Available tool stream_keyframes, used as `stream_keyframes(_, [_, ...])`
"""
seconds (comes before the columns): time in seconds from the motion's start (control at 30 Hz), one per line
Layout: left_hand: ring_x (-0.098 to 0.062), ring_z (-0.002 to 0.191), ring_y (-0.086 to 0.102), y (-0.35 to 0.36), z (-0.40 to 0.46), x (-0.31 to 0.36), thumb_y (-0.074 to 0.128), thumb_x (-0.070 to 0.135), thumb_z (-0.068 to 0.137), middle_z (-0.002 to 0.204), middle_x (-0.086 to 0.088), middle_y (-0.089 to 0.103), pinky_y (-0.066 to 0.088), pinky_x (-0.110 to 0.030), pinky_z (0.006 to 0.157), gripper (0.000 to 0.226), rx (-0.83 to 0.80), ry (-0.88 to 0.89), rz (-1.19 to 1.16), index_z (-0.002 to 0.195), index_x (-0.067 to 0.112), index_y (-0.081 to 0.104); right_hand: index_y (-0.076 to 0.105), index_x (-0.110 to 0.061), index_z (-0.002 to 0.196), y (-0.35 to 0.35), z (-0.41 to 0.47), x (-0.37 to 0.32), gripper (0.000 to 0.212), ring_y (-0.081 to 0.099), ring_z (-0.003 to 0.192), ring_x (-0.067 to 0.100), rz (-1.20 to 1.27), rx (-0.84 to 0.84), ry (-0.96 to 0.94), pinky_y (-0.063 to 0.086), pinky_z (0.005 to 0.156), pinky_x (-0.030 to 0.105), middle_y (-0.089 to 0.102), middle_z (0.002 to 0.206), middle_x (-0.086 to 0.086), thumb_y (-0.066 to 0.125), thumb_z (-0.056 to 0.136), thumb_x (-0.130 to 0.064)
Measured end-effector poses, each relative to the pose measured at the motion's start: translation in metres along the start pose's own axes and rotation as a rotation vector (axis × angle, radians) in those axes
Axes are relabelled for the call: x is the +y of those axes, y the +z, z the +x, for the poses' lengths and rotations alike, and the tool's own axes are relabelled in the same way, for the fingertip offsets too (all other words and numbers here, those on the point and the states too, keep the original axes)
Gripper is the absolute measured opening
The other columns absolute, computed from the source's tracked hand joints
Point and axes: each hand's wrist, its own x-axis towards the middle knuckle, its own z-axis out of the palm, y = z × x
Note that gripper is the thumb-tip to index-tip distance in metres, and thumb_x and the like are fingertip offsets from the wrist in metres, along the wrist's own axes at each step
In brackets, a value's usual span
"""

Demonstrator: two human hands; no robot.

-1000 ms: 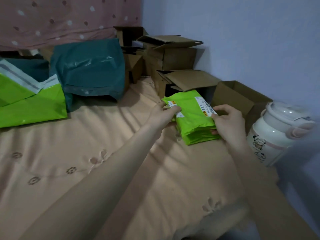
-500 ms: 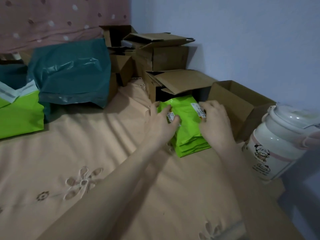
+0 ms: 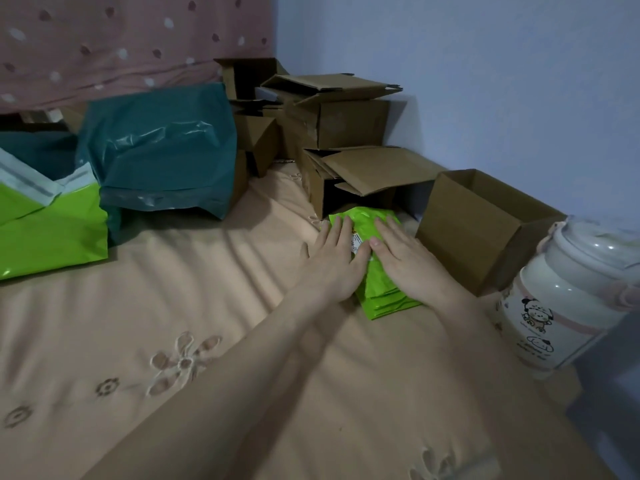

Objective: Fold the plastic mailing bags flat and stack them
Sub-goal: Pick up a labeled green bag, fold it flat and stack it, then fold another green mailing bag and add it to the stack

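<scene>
With my left hand (image 3: 332, 261) and right hand (image 3: 405, 261) pressing flat-fingered on the folded green mailing bags (image 3: 381, 292) near the bed's far right edge, I judge the slick stack may spring open or slide once I lift off.

Cardboard boxes (image 3: 349, 123) piled in corner, white jug (image 3: 571, 299) at right, peach bedsheet (image 3: 173, 306) w/ flower embroidery.

Home bedroom, embroidered bedsheet (image 3: 207, 306), cardboard boxes (image 3: 349, 116), curtain (image 3: 104, 39)

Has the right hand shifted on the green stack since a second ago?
Yes. The right hand came off the near right edge of the folded green bags and now lies flat on top, farther toward the flapped cardboard box behind.
</scene>
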Motion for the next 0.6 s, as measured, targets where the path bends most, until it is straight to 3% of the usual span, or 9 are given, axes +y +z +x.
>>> stream_keyframes(0.1, [-0.010,0.145,-0.009,-0.009,-0.008,-0.005,0.018,0.053,0.097,0.158,0.007,-0.006,-0.001,-0.048,0.115,0.061,0.027,0.003,-0.042,0.150,0.028,0.002,0.016,-0.022,0.151,-0.012,-0.005,-0.011,0.055,0.002,0.146,0.016,-0.035,0.082,-0.042,0.007,0.119,0.036,0.001,0.160,0.000,0.031,0.100,-0.040])
stream_keyframes(0.23, [-0.010,0.145,-0.007,-0.028,-0.024,-0.020,0.024,0.055,0.095,0.158,0.011,-0.005,0.000,-0.045,0.116,0.061,0.143,0.037,-0.009,0.149,0.035,0.004,0.021,-0.026,0.150,-0.022,-0.013,-0.032,0.054,0.008,0.146,0.015,-0.026,0.131,-0.104,0.012,0.119,0.040,0.010,0.159,-0.003,0.033,0.099,-0.042])
stream_keyframes(0.47, [-0.008,0.145,-0.008,-0.084,-0.066,-0.060,0.024,0.057,0.094,0.158,0.012,-0.003,-0.001,-0.042,0.116,0.061,0.292,0.037,0.117,0.149,0.036,0.007,0.033,-0.022,0.145,-0.015,-0.021,-0.094,0.053,0.021,0.140,0.014,0.063,0.230,-0.235,0.021,0.113,0.029,0.030,0.152,-0.001,0.045,0.096,-0.038])
stream_keyframes(0.6, [-0.009,0.145,-0.005,-0.120,-0.092,-0.086,0.028,0.055,0.094,0.158,0.013,0.001,0.003,-0.040,0.117,0.060,0.392,-0.014,0.166,0.148,0.037,0.011,0.037,-0.019,0.143,-0.002,-0.018,-0.140,0.052,0.027,0.137,0.015,0.099,0.239,-0.326,0.015,0.106,0.016,0.036,0.148,0.000,0.049,0.095,-0.035])
